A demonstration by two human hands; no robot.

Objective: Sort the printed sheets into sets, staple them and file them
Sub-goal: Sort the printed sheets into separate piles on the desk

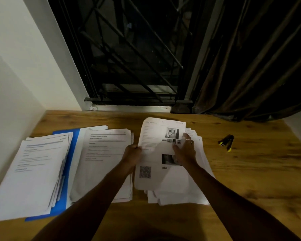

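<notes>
A loose pile of printed sheets (177,186) lies in the middle right of the wooden desk. My left hand (131,154) grips the left edge of the top sheet (156,134), which shows small photos and is lifted at its far end. My right hand (185,148) rests on that sheet with fingers spread, a ring on one finger. A second stack of text pages (104,153) lies to the left. Further left, a third stack (36,171) sits on a blue folder (63,188). A black and yellow stapler (226,142) lies at the right.
The wooden desk (250,171) meets a white wall on the left and a barred dark window behind. A dark curtain (250,66) hangs at the back right, reaching the desk's rear edge.
</notes>
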